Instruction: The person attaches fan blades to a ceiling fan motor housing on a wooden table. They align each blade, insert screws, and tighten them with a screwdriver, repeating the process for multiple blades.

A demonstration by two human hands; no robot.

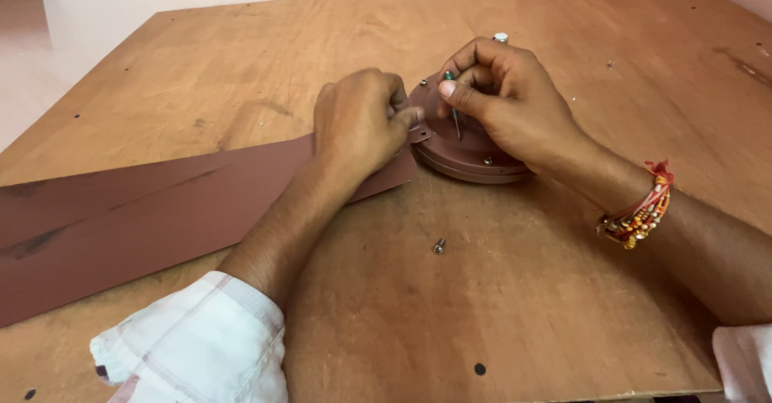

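While both hands are working at the hub, these points are showing:
Fan blade (121,210): lying flat toward the plywood bench's (563,322) left edge; thin sheet metal, likely light and springy, best held near its bracket end.
Left hand (358,121): pinching closed on the blade's bracket tab (420,134).
Loose screw (438,246): sitting near the front edge; tiny and prone to rolling.
Round motor hub (462,158): resting mid-bench; rigid, probably heavy.
Right hand (503,97): gripping a slim screwdriver (455,117), seemingly tip-down on the hub.
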